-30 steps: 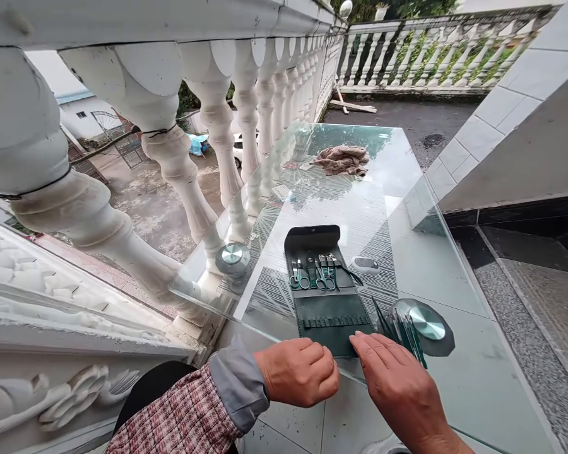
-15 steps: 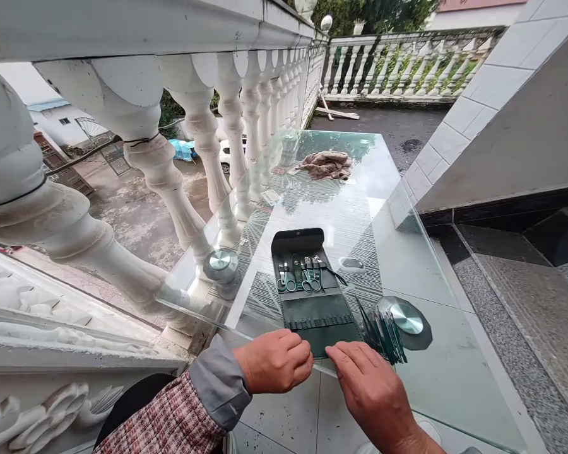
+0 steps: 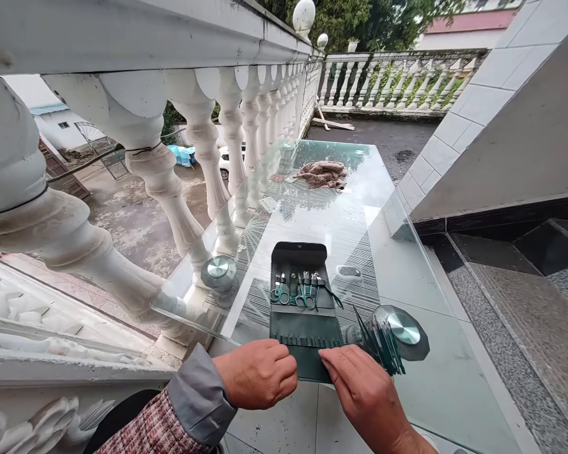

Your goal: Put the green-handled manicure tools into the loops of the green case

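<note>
A dark green manicure case [image 3: 304, 315] lies unfolded on the glass table [image 3: 407, 277], with scissors and clippers [image 3: 298, 289] tucked in its upper half. My left hand [image 3: 258, 373] is curled into a loose fist at the case's near left corner. My right hand [image 3: 360, 394] lies flat, fingers together and stretched out, on the case's near right edge. Several loose green-handled tools [image 3: 383, 343] lie fanned out just right of the case.
A crumpled brown cloth [image 3: 322, 174] lies at the table's far end. Round metal table fittings [image 3: 218, 270] [image 3: 404, 328] show under the glass. A white balustrade [image 3: 161, 170] runs close along the left; a tiled wall [image 3: 502, 126] rises on the right.
Both hands have drawn a little left and nearer along the case's near edge, and the camera has shifted slightly. The case and tools stay put.
</note>
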Action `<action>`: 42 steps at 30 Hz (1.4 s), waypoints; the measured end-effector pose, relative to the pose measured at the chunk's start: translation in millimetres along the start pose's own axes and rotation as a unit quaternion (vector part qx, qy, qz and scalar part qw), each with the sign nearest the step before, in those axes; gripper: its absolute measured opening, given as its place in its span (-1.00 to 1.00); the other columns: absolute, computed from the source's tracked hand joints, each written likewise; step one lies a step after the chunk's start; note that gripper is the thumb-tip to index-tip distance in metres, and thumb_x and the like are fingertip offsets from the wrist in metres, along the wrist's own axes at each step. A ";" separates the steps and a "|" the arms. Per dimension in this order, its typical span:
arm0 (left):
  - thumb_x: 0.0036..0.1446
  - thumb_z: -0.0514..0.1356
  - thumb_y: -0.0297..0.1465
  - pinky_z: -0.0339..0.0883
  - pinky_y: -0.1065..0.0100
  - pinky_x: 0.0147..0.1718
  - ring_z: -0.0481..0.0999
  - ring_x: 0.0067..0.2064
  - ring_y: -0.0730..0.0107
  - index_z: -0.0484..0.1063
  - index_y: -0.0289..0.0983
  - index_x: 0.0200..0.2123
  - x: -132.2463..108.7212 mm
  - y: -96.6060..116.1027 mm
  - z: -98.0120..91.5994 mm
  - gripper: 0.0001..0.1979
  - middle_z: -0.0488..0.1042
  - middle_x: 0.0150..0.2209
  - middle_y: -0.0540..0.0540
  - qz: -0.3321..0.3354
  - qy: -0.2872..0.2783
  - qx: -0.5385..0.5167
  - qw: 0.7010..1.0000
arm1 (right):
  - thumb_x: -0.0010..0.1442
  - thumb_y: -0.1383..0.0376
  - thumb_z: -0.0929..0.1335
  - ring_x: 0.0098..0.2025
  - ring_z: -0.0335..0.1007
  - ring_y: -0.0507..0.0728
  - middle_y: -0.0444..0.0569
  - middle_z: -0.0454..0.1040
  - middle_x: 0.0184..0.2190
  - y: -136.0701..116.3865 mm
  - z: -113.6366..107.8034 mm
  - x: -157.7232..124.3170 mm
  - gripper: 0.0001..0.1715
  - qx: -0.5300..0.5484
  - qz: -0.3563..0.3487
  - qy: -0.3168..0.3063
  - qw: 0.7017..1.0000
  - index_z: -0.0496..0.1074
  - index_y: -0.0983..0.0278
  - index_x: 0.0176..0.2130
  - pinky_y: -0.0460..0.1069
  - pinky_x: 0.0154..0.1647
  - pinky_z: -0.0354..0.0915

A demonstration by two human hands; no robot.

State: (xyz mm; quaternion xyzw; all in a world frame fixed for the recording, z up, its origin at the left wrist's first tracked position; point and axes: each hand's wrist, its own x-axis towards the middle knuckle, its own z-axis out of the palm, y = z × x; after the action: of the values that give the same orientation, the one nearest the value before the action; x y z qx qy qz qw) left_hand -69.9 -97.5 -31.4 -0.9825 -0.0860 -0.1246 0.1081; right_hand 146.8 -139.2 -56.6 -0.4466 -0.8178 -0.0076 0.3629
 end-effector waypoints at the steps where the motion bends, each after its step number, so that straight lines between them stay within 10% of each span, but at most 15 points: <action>1: 0.18 0.06 -0.49 0.07 0.35 -0.55 0.18 -0.49 0.43 0.30 -0.32 -0.49 -1.2 0.3 -0.1 -0.82 0.22 -0.50 -0.02 -0.003 0.002 -0.007 1.000 | 0.21 0.45 0.25 -0.39 0.36 0.05 -0.05 0.47 -0.44 -1.0 0.9 1.1 -0.82 0.004 0.009 -0.002 1.000 0.38 0.30 -0.19 -0.04 -0.34 0.28; 11: 0.29 -0.02 -0.38 0.31 0.26 -0.22 0.39 -0.18 0.26 0.34 -0.39 -0.19 29.0 8.3 10.6 -0.78 0.41 -0.21 -0.21 -0.127 0.069 -0.016 0.989 | 0.25 0.31 0.21 -0.27 0.40 0.08 -0.05 0.50 -0.34 24.9 -1.0 36.3 -0.79 -0.032 0.120 0.026 0.992 0.41 0.27 -0.25 -0.04 -0.22 0.27; 20: 0.18 0.09 -0.06 0.04 0.08 0.14 0.19 0.17 0.04 0.20 -0.42 0.09 56.6 15.6 26.6 -0.40 0.21 0.15 -0.31 -0.094 -0.013 -0.025 0.995 | 0.15 0.39 0.30 -0.35 0.28 0.17 -0.02 0.41 -0.46 52.2 10.5 62.3 -0.90 -0.262 0.120 -0.085 0.954 0.41 0.26 -0.38 0.01 -0.36 0.15; 25: 0.23 0.07 -0.16 0.04 0.05 0.11 0.23 0.16 0.02 0.18 -0.40 0.12 59.5 16.8 36.9 -0.48 0.20 0.16 -0.35 -0.066 -0.032 -0.012 0.997 | 0.23 0.36 0.22 -0.31 0.31 0.15 -0.02 0.45 -0.42 69.6 0.3 58.7 -0.82 -0.177 0.095 -0.054 0.978 0.41 0.26 -0.26 0.01 -0.30 0.20; 32: 0.30 -0.01 -0.24 0.02 0.05 0.12 0.24 0.15 0.06 0.19 -0.37 0.12 66.9 12.8 33.3 -0.58 0.23 0.15 -0.27 -0.071 -0.056 -0.011 0.996 | 0.25 0.15 0.21 -0.19 0.40 0.13 -0.03 0.51 -0.27 109.6 -44.2 31.3 -0.71 -0.046 0.257 0.037 0.965 0.43 0.22 -0.20 0.05 -0.16 0.31; 42: 0.20 0.06 -0.06 0.04 0.04 0.07 0.29 0.06 0.00 0.19 -0.43 0.11 86.1 17.8 36.7 -0.39 0.28 0.06 -0.33 -0.084 -0.090 -0.007 0.992 | 0.23 0.26 0.26 0.20 0.11 0.20 -0.01 0.32 0.12 87.8 -25.8 5.2 -0.60 -0.079 0.050 -0.136 0.986 0.32 0.21 0.06 0.20 0.10 0.21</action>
State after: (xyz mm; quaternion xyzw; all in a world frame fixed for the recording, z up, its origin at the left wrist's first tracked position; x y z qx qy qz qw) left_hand 24.1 -93.8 -46.8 -0.9797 -0.1770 -0.0453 0.0822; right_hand 224.8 -91.3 -61.8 -0.5106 -0.8332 0.0069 0.2121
